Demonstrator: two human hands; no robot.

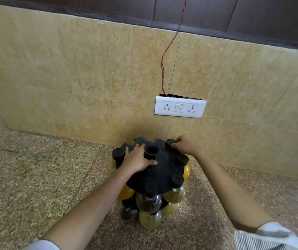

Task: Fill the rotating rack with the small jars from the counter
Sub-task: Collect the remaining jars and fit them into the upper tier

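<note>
**Rack on speckled counter, both hands at its top**

Nearest, at the lower right corner: a striped sleeve [263, 237]. Beyond it, on the speckled stone counter [36, 177], the black rotating rack [162, 172], with round jars [149, 202] of yellow, green and dark contents hanging in two tiers below capped slots. On the rack's top — left hand [139, 159], flat, fingers spread and straight, gripping nothing. At the far right slot — right hand [186, 146], fingertips curled onto the black cap of a small jar [169, 143], seemingly pinching it; body of that jar hidden. Behind, a beige marble-look backsplash [90, 78], a white socket plate [179, 107], and a red wire [164, 56] rising to dark cabinets [252, 13].
</note>
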